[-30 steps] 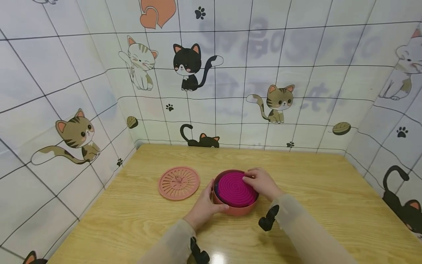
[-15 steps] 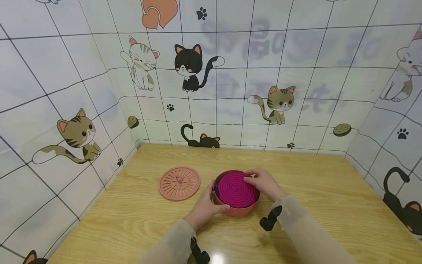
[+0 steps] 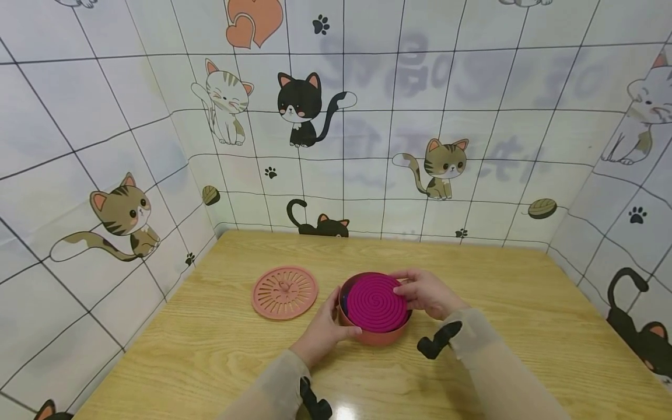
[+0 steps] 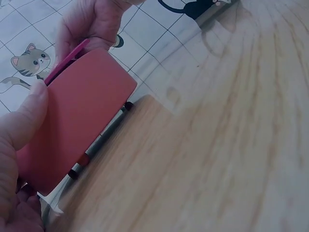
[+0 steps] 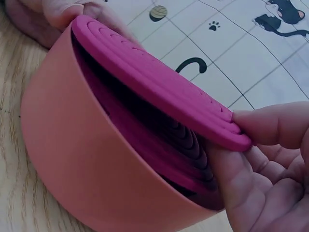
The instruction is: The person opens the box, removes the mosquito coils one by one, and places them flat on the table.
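Note:
A magenta mosquito coil (image 3: 375, 303) lies tilted over the mouth of a round salmon tin (image 3: 379, 338). My left hand (image 3: 321, 333) holds the tin round its left side, thumb near the front rim. The thumb and fingers of my right hand (image 3: 431, 294) pinch the coil's right edge. In the right wrist view that edge is raised clear of the rim, while the far edge rests by the left thumb. Beneath it, more magenta coil (image 5: 137, 140) shows inside the tin. The left wrist view shows the tin's side wall (image 4: 82, 116).
A slotted salmon lid (image 3: 285, 291) with a small knob lies on the wooden table (image 3: 210, 350), left of the tin. Cat-print wall covering (image 3: 367, 175) rises behind the table and on both sides.
My right hand has shifted slightly right, its fingers going from the coil's top to a pinch at its right edge. The coil has moved slightly right. My left hand stays on the tin.

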The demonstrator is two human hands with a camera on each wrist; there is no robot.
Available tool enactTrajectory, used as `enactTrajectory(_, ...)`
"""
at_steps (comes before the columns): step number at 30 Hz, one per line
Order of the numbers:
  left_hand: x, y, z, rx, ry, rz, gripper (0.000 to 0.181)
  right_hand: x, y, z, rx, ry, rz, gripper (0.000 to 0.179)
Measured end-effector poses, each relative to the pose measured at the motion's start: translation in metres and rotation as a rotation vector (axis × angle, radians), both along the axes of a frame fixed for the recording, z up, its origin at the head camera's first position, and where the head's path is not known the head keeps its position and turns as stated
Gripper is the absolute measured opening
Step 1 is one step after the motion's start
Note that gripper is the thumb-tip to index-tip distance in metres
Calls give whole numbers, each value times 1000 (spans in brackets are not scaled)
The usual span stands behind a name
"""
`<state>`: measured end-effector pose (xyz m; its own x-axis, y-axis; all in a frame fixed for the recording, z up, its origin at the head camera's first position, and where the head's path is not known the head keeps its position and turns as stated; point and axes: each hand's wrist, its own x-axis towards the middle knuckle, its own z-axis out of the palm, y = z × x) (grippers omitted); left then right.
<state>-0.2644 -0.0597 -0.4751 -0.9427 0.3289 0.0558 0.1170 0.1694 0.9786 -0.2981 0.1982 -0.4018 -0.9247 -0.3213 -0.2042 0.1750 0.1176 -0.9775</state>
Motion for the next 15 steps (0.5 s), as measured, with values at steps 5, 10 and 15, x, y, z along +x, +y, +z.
enactTrajectory(5,1,-2,1,39,-15,-6,106,-1,9,-3,-108,-41,-22,45)
enactTrajectory(10,2,-2,3,90,-37,-27,105,-5,21,-3,-180,-53,-63,43)
enactTrajectory(15,2,-2,3,121,-61,-31,105,-12,37,-3,-251,-47,-121,31)
